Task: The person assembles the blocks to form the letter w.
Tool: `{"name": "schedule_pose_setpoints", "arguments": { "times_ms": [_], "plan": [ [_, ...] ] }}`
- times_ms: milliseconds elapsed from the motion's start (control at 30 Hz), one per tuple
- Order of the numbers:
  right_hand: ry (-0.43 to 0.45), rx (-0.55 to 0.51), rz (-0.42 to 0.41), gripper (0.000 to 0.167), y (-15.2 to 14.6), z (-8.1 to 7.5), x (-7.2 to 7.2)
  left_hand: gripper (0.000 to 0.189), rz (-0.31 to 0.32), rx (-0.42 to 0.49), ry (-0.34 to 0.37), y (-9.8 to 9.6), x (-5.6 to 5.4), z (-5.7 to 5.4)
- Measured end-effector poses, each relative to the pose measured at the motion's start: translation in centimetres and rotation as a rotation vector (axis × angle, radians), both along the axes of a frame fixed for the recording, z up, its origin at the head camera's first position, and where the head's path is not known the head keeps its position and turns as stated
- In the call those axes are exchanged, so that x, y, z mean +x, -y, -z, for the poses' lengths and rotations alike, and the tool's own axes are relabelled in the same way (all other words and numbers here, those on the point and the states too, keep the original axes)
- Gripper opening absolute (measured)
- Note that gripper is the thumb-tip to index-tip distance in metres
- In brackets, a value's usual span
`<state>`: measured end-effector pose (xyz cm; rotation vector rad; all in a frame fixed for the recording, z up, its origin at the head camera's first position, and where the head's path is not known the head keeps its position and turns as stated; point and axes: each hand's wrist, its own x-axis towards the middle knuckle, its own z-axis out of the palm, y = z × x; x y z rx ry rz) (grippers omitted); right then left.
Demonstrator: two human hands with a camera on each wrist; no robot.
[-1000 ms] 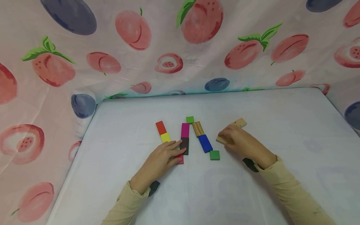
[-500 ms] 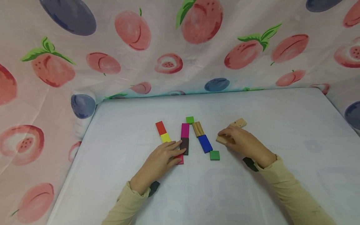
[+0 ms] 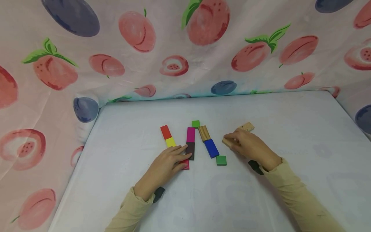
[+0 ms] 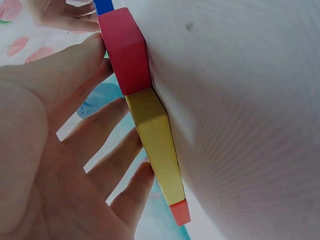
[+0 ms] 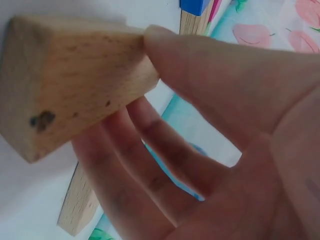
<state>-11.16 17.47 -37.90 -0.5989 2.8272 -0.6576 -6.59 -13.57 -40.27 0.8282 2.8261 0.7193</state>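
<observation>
My right hand point(image 3: 252, 148) pinches a plain wooden block point(image 5: 90, 80) between thumb and fingers, to the right of the coloured blocks. Dark specks mark the side of it in the right wrist view. My left hand point(image 3: 162, 164) lies with spread fingers against the row on the left. That row has a red block point(image 3: 166, 131) and a yellow block point(image 4: 157, 145), with a crimson block point(image 4: 124, 50) at its near end. Two of its fingertips reach a dark brown block point(image 3: 190, 150), which adjoins a magenta block point(image 3: 190, 134). The hand partly covers the yellow and crimson blocks.
A light green block point(image 3: 195, 123) touches a striped wooden block point(image 3: 204, 133), followed by a blue block point(image 3: 211, 148) and a darker green block point(image 3: 221, 160). Another plain wooden block point(image 3: 247, 126) lies just beyond my right hand. Fruit-print cloth point(image 3: 174, 38) hangs behind the white table point(image 3: 290, 122).
My right hand has moved slightly left, and the wooden block in it has turned a little. The left hand and the coloured blocks stay in place.
</observation>
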Motion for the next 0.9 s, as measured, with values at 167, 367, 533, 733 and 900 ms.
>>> {"name": "schedule_pose_setpoints", "arguments": {
  "times_ms": [167,367,533,733,900],
  "plan": [
    [-0.009,-0.003,0.035,0.035,0.5,0.1,-0.1,0.040,-0.001,-0.005,-0.003,0.0,0.0,0.0],
    [-0.009,-0.049,0.076,0.038,0.7,0.4,-0.4,0.040,-0.003,-0.008,-0.008,0.0,0.0,0.1],
    [0.034,-0.112,0.114,0.040,0.7,0.9,-1.0,0.039,-0.003,-0.009,-0.006,0.0,0.1,0.1],
    [0.091,-0.143,0.190,0.041,0.7,1.0,-1.6,0.040,-0.005,-0.009,-0.005,0.0,0.0,0.2],
    [0.092,-0.142,0.227,0.044,0.7,1.0,-1.8,0.039,-0.009,-0.012,0.001,0.0,0.0,0.2]
  ]
}}
